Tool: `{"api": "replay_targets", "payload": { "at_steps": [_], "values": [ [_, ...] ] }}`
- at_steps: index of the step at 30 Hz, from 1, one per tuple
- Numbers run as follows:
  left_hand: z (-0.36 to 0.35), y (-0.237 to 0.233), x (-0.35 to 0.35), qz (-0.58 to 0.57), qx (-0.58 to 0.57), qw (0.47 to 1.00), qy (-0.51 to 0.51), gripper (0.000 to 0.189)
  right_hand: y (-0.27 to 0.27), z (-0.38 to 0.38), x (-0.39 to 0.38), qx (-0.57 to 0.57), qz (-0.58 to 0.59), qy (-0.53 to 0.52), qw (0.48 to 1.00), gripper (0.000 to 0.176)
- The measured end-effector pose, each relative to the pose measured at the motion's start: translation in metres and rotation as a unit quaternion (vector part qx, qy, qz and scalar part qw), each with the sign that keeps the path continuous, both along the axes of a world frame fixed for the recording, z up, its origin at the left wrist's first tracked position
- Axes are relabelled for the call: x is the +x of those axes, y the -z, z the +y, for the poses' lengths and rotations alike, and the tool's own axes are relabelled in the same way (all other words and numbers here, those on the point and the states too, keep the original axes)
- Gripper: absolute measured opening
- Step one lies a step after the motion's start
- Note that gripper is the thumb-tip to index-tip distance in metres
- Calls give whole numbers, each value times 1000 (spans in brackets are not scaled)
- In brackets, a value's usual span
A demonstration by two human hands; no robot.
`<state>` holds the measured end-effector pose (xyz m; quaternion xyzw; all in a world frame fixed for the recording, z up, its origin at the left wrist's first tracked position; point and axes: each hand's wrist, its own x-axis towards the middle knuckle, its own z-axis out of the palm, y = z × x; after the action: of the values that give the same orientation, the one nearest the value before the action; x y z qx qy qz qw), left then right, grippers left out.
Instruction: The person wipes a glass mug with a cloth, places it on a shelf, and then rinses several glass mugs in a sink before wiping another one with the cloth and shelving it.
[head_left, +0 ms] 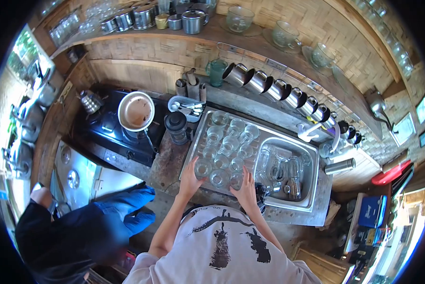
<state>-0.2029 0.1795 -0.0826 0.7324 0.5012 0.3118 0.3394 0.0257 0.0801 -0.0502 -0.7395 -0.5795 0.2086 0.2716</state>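
Note:
A steel drainboard tray (198, 142) holds several upturned clear glasses (224, 144) in rows. My left hand (190, 181) rests at the tray's near edge, fingers against the nearest left glass (203, 167). My right hand (246, 190) lies at the near edge too, fingers touching a glass (236, 179) in the front row. Whether either hand grips its glass is too small to tell. My white printed shirt fills the bottom centre.
The sink (311, 189) to the right holds glass mugs. Left of the tray stand a black jar (177, 127) and a stove with a pot (135, 112) and a kettle (90, 100). Metal cups (278, 90) hang along the wall. Another person (80, 232) crouches at lower left.

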Motion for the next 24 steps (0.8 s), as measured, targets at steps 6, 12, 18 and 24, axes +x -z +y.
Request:
{"api": "replay_targets", "payload": {
  "at_steps": [6,12,18,24],
  "values": [
    [0,3,2,-12,15,1000,4,91,-8,-2,-4,7,0,27,1000,100],
    [-11,18,-2,-44,16,999,-6,91,-1,-8,2,1,-28,17,999,102],
    [-29,19,-6,-54,27,998,-24,82,-11,-12,7,-12,-24,-12,1000,105],
    [-39,12,-6,-61,46,995,-68,73,-43,7,51,24,-64,-13,998,82]
  ]
}}
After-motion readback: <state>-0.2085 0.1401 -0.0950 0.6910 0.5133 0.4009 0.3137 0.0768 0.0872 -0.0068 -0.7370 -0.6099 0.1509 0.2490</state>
